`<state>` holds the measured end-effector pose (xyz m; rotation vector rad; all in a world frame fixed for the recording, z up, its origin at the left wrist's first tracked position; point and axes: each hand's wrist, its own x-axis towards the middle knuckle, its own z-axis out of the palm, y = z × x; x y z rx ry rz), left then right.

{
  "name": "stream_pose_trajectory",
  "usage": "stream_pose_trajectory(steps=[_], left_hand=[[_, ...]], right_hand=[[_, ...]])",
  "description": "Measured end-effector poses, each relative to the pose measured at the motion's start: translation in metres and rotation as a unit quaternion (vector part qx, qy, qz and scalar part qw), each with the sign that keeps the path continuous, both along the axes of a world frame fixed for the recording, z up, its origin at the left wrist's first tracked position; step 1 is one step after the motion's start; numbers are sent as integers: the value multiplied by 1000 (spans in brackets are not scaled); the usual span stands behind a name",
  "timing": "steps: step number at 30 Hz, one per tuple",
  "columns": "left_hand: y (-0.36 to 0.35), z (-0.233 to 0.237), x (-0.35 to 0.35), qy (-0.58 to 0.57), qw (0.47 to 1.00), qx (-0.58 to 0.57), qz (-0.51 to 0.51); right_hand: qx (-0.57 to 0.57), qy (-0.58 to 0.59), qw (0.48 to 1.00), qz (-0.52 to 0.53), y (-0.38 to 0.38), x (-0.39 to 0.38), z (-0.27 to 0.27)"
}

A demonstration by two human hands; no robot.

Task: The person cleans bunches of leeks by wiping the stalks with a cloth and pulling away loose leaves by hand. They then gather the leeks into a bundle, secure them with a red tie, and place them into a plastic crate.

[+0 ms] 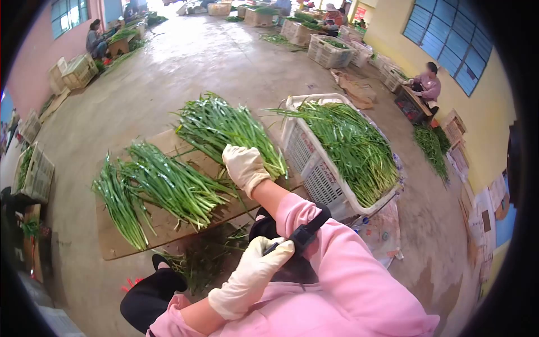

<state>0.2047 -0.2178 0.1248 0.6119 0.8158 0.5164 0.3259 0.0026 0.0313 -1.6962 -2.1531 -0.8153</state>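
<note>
My left hand (252,275), in a cream glove, pinches a black device (303,238) strapped round my right forearm over the pink sleeve. My right hand (245,167), gloved too, is curled closed at the near edge of a large pile of long green leafy stalks (224,126). Its palm is turned away, so anything inside is hidden. On the low wooden board (120,238) lie a second bundle of stalks (174,182) and a thinner bundle (120,205) at the left. A white plastic crate (314,168) full of the same greens (351,146) stands right of the board.
Loose stalks (208,258) litter the floor below the board. A white crate (36,174) stands at far left. A seated person (429,84) works by a dark crate (412,106) at right, with greens (431,149) on the floor. Other people and crates line both walls.
</note>
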Motion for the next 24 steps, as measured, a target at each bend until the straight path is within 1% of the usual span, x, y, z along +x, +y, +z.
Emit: stream_pose_trajectory(steps=[2, 3, 4, 5, 6, 7, 8, 9, 10, 12, 13, 14, 15, 16, 17, 18, 20, 22, 24], left_hand=[[1, -3, 5, 32, 998, 47, -9], [4, 1, 4, 55, 996, 53, -36], [6, 5, 3, 78, 993, 57, -63], [1, -10, 6, 47, 996, 62, -36], [-1, -14, 6, 44, 996, 68, -37], [-2, -19, 7, 29, 997, 61, -34], [-1, -18, 4, 14, 998, 56, -33], [1, -12, -3, 34, 995, 71, -53], [5, -20, -10, 26, 996, 72, -38], [16, -50, -28, 11, 997, 75, -7], [26, -55, -46, 23, 994, 110, 13], [30, -47, -63, 93, 991, 61, 73], [42, -82, -85, -16, 994, 33, 98], [48, -71, -102, 41, 989, 25, 143], [57, -83, -119, 69, 981, 9, 181], [67, -90, -138, 37, 981, 31, 190], [77, -119, -164, 27, 956, 47, 289], [85, -129, -181, 69, 941, 35, 329], [87, -136, -189, 52, 942, 40, 329]], right_hand=[[11, -24, 999, 44, -7, -9, -8], [-1, 12, 998, 54, -9, -15, -9], [-41, 8, 999, 21, -11, -22, -9], [-64, 45, 996, 39, -14, -27, -5], [-88, 80, 991, 54, -17, -31, -1], [-116, 144, 980, 74, -20, -35, 2], [-144, 206, 963, 93, -23, -40, 6], [-194, 259, 941, 103, -26, -42, 9], [-193, 290, 928, 129, -33, -45, 12], [-210, 327, 907, 162, -43, -51, 0], [-266, 343, 889, 146, -52, -55, 2], [-349, 264, 895, 88, -57, -62, 13], [-408, 232, 880, 74, -60, -66, 12], [-463, 199, 861, 59, -63, -70, 9], [-496, 173, 850, 42, -64, -73, 4], [-515, 158, 841, 43, -66, -77, 0], [-511, 116, 850, 50, -67, -86, -5], [-509, 97, 854, 53, -69, -92, -4], [-491, 100, 863, 60, -71, -92, -9]])
